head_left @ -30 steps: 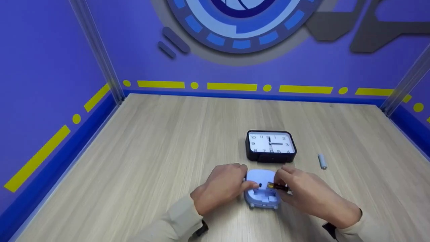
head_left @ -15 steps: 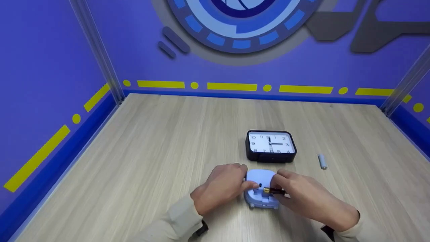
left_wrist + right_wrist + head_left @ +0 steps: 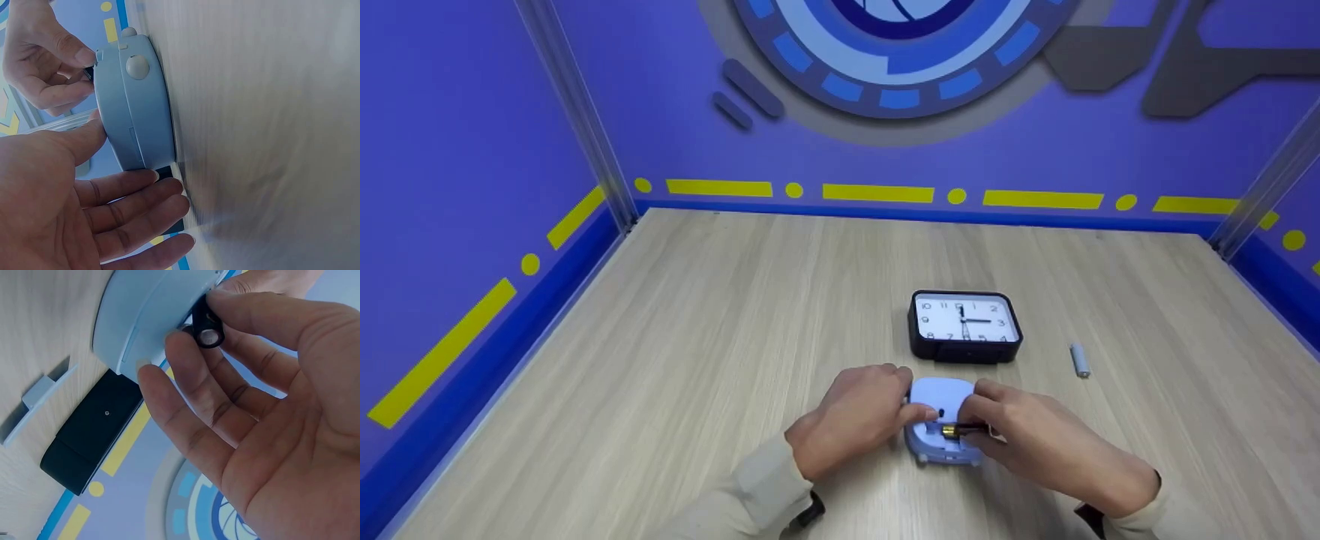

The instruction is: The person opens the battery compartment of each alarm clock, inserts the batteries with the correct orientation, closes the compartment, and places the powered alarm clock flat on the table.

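Note:
A light blue clock (image 3: 943, 391) lies back up on the table, its battery recess exposed. My left hand (image 3: 855, 412) steadies it, thumb on the back and fingers along the left side; the left wrist view shows the clock body (image 3: 140, 112) between thumb and index finger. With thumb and fingertips my right hand (image 3: 1046, 442) pinches a black and gold battery (image 3: 951, 431) at the recess. Its far end is hidden in the right wrist view, where the near metal end of the battery (image 3: 208, 329) faces the camera. How deep it sits, I cannot tell.
Just behind stands a black rectangular clock (image 3: 964, 327), dial up. A grey battery (image 3: 1080, 360) lies to its right. In the right wrist view a flat light blue piece with a tab (image 3: 40, 396) lies on the table beside the blue clock. Purple walls (image 3: 885, 161) enclose the table.
My right hand has shifted slightly left and towards me, carrying the battery from over the clock's back down to the recess. My left hand and the blue clock have stayed put.

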Tool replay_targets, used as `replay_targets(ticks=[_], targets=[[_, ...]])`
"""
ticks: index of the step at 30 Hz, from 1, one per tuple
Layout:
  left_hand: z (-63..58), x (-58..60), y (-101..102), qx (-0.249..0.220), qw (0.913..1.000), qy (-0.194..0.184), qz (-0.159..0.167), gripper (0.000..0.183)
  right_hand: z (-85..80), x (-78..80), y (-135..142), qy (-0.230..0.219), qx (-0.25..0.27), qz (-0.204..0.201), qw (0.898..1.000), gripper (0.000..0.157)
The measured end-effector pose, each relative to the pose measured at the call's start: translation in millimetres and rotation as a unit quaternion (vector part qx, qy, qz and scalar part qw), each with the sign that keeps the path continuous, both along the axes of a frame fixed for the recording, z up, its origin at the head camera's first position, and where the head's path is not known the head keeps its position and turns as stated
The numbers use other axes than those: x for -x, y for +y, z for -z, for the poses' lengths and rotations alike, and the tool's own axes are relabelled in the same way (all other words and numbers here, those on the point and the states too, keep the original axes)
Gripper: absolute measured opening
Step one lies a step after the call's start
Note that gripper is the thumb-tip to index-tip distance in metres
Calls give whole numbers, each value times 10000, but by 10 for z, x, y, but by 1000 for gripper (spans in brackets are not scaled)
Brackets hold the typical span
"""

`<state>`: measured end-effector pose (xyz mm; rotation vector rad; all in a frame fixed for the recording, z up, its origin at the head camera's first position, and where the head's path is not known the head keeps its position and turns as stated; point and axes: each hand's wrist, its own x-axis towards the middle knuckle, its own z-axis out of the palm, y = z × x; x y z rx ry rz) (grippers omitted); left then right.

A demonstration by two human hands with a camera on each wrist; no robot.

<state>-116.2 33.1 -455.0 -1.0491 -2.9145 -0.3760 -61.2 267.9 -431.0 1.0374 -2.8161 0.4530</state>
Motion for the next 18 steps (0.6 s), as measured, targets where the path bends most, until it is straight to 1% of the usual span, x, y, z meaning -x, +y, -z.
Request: replay_targets(ticks=[3,6,11,14,18], targets=[[-3,-10,-7,-10,10000,55,-7,43,18,6,5,60,59,-22,10000,19],[-15,-19,-9,-3,10000,74,-23,43,30,14,5,80,83,48,9999,19],[-26,-23,-7,20,10000,23,-44,44,23,26,7,-93,49,251,9996,21],[-20,-20,-5,26,10000,15,-38,44,8,41,34,-256,82,183,9995,19],[-12,-18,-3,32,10000,33,-42,44,-27,68,94,-472,128,-29,9988,15]])
